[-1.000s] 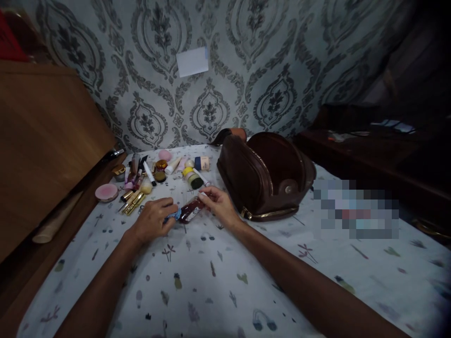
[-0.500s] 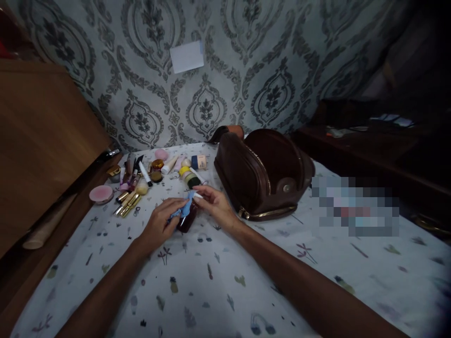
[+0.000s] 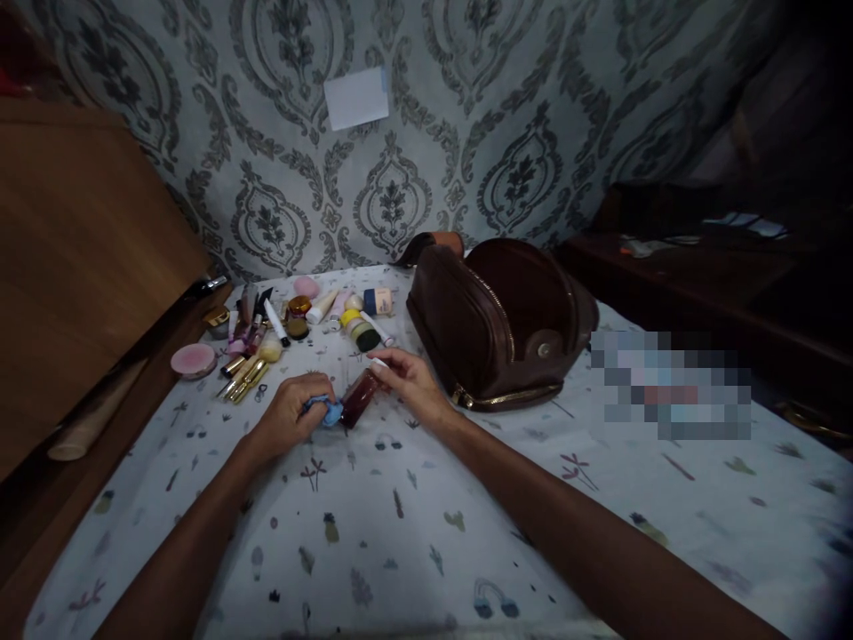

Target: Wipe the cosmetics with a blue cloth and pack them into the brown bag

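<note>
A small dark red bottle with a white cap lies tilted over the printed bed sheet. My right hand is closed around its cap end. My left hand is closed on a small blue cloth that presses against the bottle's lower end. Both hands meet just in front of a scatter of cosmetics.
Several cosmetics lie at the back left: tubes, small jars, gold lipsticks, a pink compact. A brown zipped bag stands to the right. A wooden panel rises on the left; a dark wooden ledge runs right.
The blue cloth has come down from the bottle's upper part to its lower end under my left hand. The bottle has tilted back toward lying, still gripped at the cap.
</note>
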{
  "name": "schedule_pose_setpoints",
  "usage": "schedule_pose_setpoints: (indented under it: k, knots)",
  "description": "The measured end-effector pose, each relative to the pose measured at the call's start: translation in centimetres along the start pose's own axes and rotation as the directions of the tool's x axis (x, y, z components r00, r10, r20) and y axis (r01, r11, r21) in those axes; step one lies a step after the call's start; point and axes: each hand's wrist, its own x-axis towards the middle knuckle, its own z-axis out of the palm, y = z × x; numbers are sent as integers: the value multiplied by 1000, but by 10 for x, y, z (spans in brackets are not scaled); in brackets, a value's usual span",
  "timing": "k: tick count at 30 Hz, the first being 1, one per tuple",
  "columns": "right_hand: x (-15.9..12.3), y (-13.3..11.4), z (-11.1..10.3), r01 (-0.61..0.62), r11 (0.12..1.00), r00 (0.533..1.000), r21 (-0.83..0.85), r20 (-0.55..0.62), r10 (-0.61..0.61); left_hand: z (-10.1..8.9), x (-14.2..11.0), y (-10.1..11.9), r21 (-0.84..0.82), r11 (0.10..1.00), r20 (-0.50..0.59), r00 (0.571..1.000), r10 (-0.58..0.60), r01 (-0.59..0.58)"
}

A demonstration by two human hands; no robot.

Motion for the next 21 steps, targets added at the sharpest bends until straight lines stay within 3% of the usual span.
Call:
schedule_pose_setpoints:
  k: [4,8,12,17,21]
  knots:
    - [1,1,0,-3,1000,1000,3,6,3,12,1,6,-32,999,-109,994,-11,8]
    - [1,3,-1,-9,999,1000,-31,-5,9,14,2,5,-61,998,-43,999,-23,20]
    - [1,4,-1,-30,997,999,-75,-43,27,3,2,-2,-107,991,-18,996,-86,84]
    - [1,4,0,-51,994,997,-98,-64,45,-8,1,-9,-2,978,55,976,-210,210]
    - [1,5,0,-37,991,997,-128,-78,27,-3,0,-11,29,983,51,982,-184,183]
